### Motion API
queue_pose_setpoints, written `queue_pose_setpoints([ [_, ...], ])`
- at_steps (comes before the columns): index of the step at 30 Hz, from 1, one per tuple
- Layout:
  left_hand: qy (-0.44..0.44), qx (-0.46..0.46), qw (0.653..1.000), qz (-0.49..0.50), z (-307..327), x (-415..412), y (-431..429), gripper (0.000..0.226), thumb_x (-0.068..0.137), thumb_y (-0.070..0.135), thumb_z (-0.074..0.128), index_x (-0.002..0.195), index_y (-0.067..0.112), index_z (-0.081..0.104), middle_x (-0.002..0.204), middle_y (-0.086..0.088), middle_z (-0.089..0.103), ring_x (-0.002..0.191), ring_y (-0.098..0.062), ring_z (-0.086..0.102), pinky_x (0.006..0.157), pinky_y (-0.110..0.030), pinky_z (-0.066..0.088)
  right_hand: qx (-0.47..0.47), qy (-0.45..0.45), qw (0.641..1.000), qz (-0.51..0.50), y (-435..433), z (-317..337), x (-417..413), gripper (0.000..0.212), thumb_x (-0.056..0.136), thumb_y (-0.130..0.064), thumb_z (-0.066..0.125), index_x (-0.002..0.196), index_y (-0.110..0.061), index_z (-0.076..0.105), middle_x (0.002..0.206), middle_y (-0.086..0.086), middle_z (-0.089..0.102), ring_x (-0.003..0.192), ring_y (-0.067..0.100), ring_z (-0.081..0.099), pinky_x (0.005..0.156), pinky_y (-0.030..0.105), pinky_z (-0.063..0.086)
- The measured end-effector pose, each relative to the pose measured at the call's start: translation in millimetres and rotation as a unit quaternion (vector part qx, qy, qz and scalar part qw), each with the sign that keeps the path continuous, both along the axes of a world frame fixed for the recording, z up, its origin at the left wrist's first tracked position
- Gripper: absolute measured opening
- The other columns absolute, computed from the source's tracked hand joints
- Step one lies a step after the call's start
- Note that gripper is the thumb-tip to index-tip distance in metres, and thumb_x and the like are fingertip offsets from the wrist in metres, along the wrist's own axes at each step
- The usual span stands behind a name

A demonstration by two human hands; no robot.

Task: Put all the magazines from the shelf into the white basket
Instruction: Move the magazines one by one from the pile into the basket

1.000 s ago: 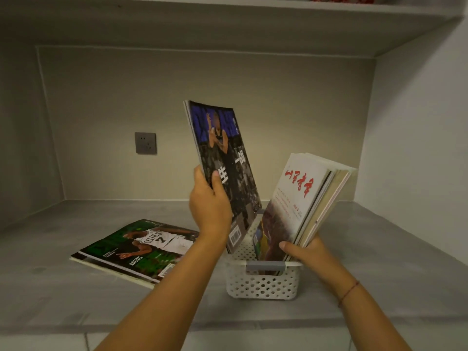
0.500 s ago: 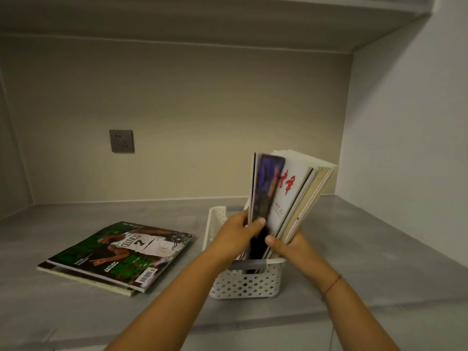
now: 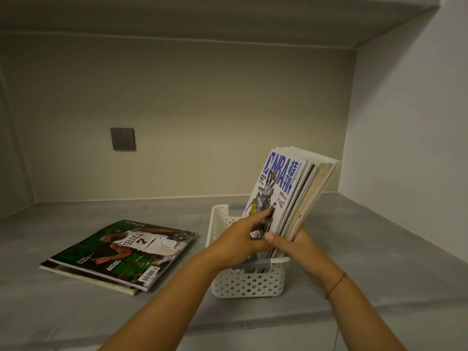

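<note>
- A small white perforated plastic basket (image 3: 249,285) stands on the grey shelf (image 3: 76,312). A grey handle bar runs along its near rim.
- Inside the basket, a bundle of magazines (image 3: 291,188) stands on end and leans to the right, its top well above the rim. The front cover is white, with blue "NBA" lettering and basketball players.
- The left hand (image 3: 240,240) reaches over the basket's near-left side. Its fingers lie stretched against the front cover, and its grip is slack, closed round nothing.
- The right hand (image 3: 293,245) is above the basket's near-right corner. Its grip is clamped on the lower part of the bundle, with the thumb across the front cover and the fingers hidden behind the back.
- A thin red string bracelet (image 3: 335,285) circles the right wrist, just right of the basket.
- Left of the basket, near it but not touching, 2 more magazines lie flat in a stack (image 3: 121,252).
- The top one is glossy green and shows a player in a white "CELTICS" jersey, number 7. The pale one beneath sticks out at the near edge.
- A dark grey square wall socket (image 3: 122,139) sits on the beige back wall, up and to the left of the basket.
</note>
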State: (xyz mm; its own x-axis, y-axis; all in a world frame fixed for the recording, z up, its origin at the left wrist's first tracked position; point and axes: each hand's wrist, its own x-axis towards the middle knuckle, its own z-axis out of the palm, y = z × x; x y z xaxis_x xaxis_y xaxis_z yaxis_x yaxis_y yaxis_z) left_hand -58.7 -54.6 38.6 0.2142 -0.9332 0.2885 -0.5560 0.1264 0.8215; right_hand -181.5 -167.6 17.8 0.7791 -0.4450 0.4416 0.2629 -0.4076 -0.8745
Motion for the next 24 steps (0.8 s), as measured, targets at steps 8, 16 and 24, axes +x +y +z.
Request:
queue_pose_setpoints([
  [8,0.037,0.052,0.998,-0.015,2.9,21.9,12.4,0.06,0.087,0.027,0.068,0.141,0.03,0.042,0.133,0.018,0.054,0.118,0.004,0.053,0.097,-0.017,0.047,-0.006,0.007,1.0,-0.025,-2.3,-4.9,0.9,0.067,0.072,-0.03,0.074,0.123,-0.05,0.036,0.123,-0.02,0.055,0.11,-0.007,0.055,0.086,0.012,0.048],
  [16,-0.001,0.16,0.986,-0.047,6.1,5.2,8.4,0.064,0.094,0.041,0.051,0.148,0.043,0.016,0.154,0.011,0.029,0.13,-0.008,0.038,0.108,-0.029,0.033,0.015,-0.025,1.0,-0.012,2.1,-4.1,3.6,0.065,0.068,-0.028,0.075,0.124,-0.043,0.044,0.128,-0.012,0.057,0.116,0.004,0.056,0.091,0.02,0.049],
  [24,-0.05,0.133,0.989,-0.049,3.4,5.7,11.0,0.062,0.096,0.025,0.051,0.148,0.04,0.021,0.15,0.011,0.035,0.134,-0.008,0.037,0.108,-0.028,0.033,0.033,-0.009,0.998,-0.057,-1.9,-12.1,7.8,0.048,0.077,-0.007,0.069,0.104,-0.044,0.054,0.109,-0.018,0.064,0.1,-0.001,0.063,0.077,0.016,0.052],
])
